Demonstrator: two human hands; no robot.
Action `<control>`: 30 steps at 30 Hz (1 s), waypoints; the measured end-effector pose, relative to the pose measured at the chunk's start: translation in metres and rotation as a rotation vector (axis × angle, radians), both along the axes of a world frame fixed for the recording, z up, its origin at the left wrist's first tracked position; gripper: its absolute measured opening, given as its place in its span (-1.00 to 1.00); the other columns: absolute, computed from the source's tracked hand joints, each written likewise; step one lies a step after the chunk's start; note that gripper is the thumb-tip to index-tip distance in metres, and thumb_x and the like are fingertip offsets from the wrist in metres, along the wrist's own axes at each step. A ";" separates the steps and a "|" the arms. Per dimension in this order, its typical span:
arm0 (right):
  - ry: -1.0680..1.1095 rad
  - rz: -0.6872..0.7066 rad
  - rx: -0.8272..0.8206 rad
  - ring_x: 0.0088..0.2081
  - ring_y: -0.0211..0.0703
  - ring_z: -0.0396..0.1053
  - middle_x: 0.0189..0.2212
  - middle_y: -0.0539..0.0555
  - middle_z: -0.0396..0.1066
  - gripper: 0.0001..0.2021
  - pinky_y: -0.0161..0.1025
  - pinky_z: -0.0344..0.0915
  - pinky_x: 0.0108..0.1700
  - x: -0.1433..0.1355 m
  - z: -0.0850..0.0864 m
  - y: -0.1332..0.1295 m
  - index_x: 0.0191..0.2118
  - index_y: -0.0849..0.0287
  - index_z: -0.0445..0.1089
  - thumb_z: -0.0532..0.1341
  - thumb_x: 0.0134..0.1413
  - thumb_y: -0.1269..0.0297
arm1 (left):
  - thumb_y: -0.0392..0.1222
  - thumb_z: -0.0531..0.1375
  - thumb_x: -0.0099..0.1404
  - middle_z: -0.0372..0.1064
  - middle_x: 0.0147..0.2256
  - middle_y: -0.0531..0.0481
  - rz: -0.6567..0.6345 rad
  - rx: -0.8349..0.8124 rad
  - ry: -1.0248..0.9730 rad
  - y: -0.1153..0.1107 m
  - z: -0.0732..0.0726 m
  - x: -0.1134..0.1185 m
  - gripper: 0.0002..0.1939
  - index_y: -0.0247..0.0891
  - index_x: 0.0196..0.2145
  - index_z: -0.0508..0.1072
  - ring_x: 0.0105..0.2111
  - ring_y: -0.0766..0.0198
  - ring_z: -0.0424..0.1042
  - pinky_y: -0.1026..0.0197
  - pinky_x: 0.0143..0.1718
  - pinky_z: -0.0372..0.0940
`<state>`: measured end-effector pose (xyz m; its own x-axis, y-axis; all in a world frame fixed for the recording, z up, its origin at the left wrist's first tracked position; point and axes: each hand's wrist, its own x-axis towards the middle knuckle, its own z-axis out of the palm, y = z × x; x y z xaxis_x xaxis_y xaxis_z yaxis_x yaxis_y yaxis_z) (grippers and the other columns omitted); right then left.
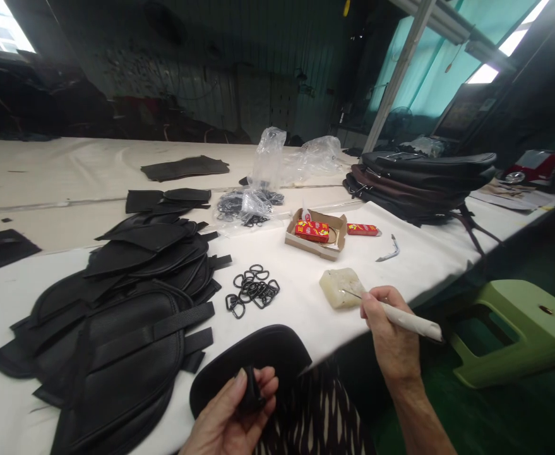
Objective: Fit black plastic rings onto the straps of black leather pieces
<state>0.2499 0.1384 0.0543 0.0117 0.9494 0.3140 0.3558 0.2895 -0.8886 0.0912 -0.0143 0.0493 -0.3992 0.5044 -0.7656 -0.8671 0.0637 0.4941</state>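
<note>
Evidently midway through handwork, a worker's right hand (391, 338) wrapped firmly around a white-handled tool (412, 322), its thin tip meeting a waxy block (340, 281) on the white table (300, 306). The left hand (230, 411) pinched a black strip (250, 393) between thumb and fingers, above a black panel (277, 347) at the table's near edge. Loose black rings (253, 287) lay just beyond the panel, and a pile of black pieces (130, 354) spread to the left.

The step in hand looked to be working the tip at the block; the next move seemed to call for drawing it clear without bending it, with the left pinch kept firm.

Fingers hid most of the strip, so whether it joined the panel could not be told. Whether the tip pierced the block, rested on it or merely crossed before it was hard to judge. The frame's bottom edge cut off both forearms, and crumpled plastic (270, 164) blurred what lay beneath.
</note>
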 end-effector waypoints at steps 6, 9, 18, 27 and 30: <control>0.538 0.247 -0.266 -0.62 -0.38 -0.01 -0.65 -0.09 0.18 -0.82 -0.42 -0.05 -0.60 -0.002 0.010 -0.032 -0.49 0.17 0.25 0.22 0.04 0.26 | -0.43 0.15 0.20 0.53 -0.35 -0.26 0.031 0.123 -0.081 -0.009 0.007 0.004 -0.87 -0.45 -0.44 0.51 -0.36 0.17 0.52 0.16 -0.27 0.42; 0.629 0.416 -0.430 -0.61 -0.38 0.01 -0.65 -0.08 0.15 -0.81 -0.44 0.00 -0.59 -0.011 0.014 -0.056 -0.52 0.18 0.25 0.21 0.06 0.28 | -0.38 0.17 0.20 0.52 -0.31 -0.27 0.038 0.194 -0.123 -0.014 0.008 0.005 -0.87 -0.45 -0.42 0.52 -0.30 0.14 0.51 0.13 -0.21 0.39; 0.578 0.616 -0.587 -0.56 -0.34 0.07 -0.65 -0.07 0.17 -0.76 -0.42 0.05 -0.53 -0.044 0.001 -0.091 -0.52 0.17 0.25 0.20 0.08 0.17 | -0.31 0.19 0.20 0.51 -0.30 -0.20 -0.028 0.343 -0.133 -0.021 0.004 0.003 -0.85 -0.43 -0.39 0.56 -0.26 0.17 0.46 0.15 -0.15 0.33; 0.536 0.634 -0.634 -0.54 -0.33 0.07 -0.63 -0.09 0.17 -0.75 -0.40 0.06 -0.50 -0.051 -0.004 -0.095 -0.49 0.14 0.24 0.21 0.07 0.12 | -0.28 0.20 0.20 0.51 -0.31 -0.18 -0.051 0.417 -0.124 -0.023 -0.001 0.003 -0.83 -0.44 -0.37 0.57 -0.24 0.17 0.43 0.10 -0.06 0.27; 0.501 0.642 -0.622 -0.52 -0.30 0.13 -0.62 -0.08 0.18 -0.75 -0.38 0.10 -0.47 -0.052 -0.005 -0.096 -0.48 0.13 0.24 0.20 0.07 0.11 | -0.28 0.19 0.20 0.51 -0.32 -0.18 -0.059 0.438 -0.122 -0.022 -0.001 0.003 -0.83 -0.44 -0.37 0.57 -0.24 0.18 0.43 0.11 -0.06 0.26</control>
